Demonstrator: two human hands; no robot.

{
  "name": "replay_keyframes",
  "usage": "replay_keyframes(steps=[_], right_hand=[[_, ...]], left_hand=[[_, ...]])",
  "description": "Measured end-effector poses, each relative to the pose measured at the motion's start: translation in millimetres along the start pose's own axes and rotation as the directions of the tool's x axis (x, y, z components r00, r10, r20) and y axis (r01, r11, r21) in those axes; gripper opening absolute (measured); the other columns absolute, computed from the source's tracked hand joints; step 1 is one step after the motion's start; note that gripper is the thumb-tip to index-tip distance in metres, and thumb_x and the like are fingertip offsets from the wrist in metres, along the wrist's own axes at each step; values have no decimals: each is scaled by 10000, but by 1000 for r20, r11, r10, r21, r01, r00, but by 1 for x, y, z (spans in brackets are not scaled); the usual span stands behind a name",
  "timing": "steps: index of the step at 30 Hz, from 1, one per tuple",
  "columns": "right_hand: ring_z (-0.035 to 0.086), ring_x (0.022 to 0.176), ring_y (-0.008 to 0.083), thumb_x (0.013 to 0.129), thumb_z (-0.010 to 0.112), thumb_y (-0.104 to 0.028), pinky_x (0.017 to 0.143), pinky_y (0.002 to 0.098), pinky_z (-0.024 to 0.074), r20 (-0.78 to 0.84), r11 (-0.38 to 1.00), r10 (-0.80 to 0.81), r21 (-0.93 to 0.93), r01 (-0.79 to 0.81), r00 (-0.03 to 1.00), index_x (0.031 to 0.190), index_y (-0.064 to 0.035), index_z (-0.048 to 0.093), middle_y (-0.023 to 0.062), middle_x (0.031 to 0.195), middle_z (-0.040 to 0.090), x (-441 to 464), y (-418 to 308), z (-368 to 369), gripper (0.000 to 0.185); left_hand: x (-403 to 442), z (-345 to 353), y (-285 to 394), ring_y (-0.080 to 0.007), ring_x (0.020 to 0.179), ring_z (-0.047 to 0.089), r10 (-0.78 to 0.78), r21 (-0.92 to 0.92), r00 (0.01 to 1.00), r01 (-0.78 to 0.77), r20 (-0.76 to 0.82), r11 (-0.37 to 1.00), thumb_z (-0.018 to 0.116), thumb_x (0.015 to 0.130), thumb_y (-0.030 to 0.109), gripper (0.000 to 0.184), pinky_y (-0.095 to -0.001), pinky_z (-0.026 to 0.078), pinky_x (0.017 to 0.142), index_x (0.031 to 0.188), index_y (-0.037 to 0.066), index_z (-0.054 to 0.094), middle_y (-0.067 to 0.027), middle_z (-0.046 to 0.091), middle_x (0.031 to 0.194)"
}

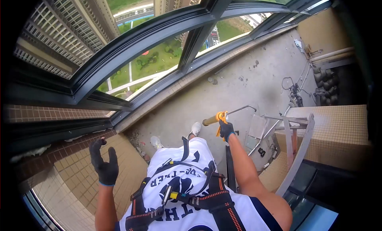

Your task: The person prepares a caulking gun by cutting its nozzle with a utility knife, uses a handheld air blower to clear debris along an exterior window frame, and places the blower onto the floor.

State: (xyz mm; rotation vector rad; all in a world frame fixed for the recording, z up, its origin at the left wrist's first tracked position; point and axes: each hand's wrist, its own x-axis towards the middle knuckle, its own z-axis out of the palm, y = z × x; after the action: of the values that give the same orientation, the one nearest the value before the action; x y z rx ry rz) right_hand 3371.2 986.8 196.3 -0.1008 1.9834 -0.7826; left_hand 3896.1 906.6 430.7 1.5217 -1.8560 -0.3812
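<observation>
Right hand: gloved, wrapped round the handle of the orange caulking gun, toward 4 o'clock.
Left hand: gloved, raised at 8 o'clock, fingers parted and curled, nothing visible in its grasp.
Caulking gun: just right of centre, over the floor, barrel toward 9 o'clock, plunger rod toward 2 o'clock.
Snag risk: the hooked rod could catch the harness at 6 o'clock if the wrist swings inward.
Drop risk: a one-handed grip, if loosened, could let the gun fall near the shoes.
Trip risk: the dark tangle toward 3 o'clock could catch a careless step.
</observation>
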Motion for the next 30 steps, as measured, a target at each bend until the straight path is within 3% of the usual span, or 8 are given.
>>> replay_keyframes(steps=[6,9,14,21,23,25,28,30], right_hand=[[439,430,119,870,607,-700,405,330,340,29,997,31,-65,-29,999,666,-97,542,-7,534,443,-10,12,-101,640],[656,836,447,1064,286,-416,733,512,521,91,663,-517,-586,466,851,1006,-16,637,277,925,678,24,54,-149,536],[677,915,412,1061,325,-393,803,502,531,49,699,-487,-576,423,872,1124,-32,649,248,943,692,11,23,-224,489],[665,960,437,964,344,-702,858,485,505,-64,936,-155,-330,125,986,1030,6,703,279,1018,695,66,-7,-295,797],[676,937,419,919,492,-658,843,475,515,-140,934,-180,-336,125,974,1034,-13,709,264,990,704,73,-29,-323,690],[681,933,405,891,550,-617,838,466,520,-203,955,-143,-284,81,969,1030,-25,714,254,984,710,107,-27,-354,630],[703,893,369,838,639,-514,812,419,536,-341,987,4,-150,-58,940,984,-27,730,217,935,730,149,-37,-414,517],[707,854,348,833,648,-489,788,410,535,-516,991,79,-53,-123,853,944,-3,729,212,881,729,171,-44,-455,505]], left_hand=[[75,235,190,-333,1023,662,447,-593,802,-147,397,792,747,815,73,338,-399,525,902,1129,13,636,-176,667,1066],[78,327,320,-377,1232,563,771,-751,459,-282,442,598,795,804,134,596,-435,464,1039,1327,23,532,-212,577,1313],[48,447,460,-363,1015,676,922,-901,24,-206,386,383,710,890,134,312,-416,558,866,1186,76,633,-181,660,1177],[54,574,555,-397,809,624,903,-883,119,-192,412,428,610,802,-24,166,-445,532,706,955,40,599,-167,638,904],[67,614,579,-225,776,685,795,-796,49,48,605,603,635,954,99,225,-355,561,652,1162,15,616,-102,682,965],[80,638,609,-221,832,691,739,-730,-2,154,673,666,638,971,137,294,-363,570,694,1235,18,591,-102,686,1024],[114,689,641,-258,953,706,899,-912,165,2,405,410,678,946,179,459,-392,563,812,1343,34,500,-175,666,1112],[137,737,657,-254,963,709,735,-742,105,145,670,655,671,952,180,539,-361,560,820,1416,56,428,-189,623,1239]])
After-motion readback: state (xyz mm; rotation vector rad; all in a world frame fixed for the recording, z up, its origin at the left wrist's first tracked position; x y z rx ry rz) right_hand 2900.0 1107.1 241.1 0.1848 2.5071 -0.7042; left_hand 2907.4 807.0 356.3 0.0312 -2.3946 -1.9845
